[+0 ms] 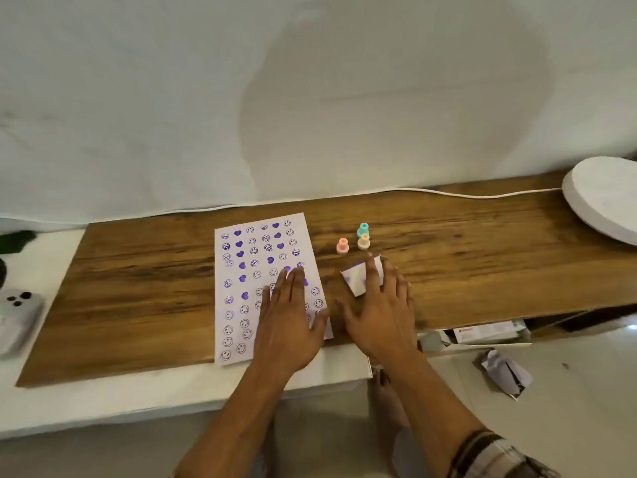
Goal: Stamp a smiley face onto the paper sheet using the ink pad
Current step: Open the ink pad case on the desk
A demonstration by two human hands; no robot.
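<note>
A white paper sheet (241,270) lies on the wooden board (138,288), covered with several purple smiley faces and hearts. My left hand (287,319) rests flat on the sheet's lower right part, fingers spread, holding nothing. My right hand (377,312) lies flat beside it, fingertips over a white ink pad (358,279) with purple stains. Three small stamps stand upright just beyond the pad: a pink stamp (342,246), a teal stamp (363,230) and a cream stamp (363,241). Neither hand touches a stamp.
A white cable (448,193) runs along the board's far edge against a white cloth wall. A round white object (603,198) sits at the far right. A grey device (19,315) lies at the left. Crumpled paper (505,372) and boxes lie on the floor at the right.
</note>
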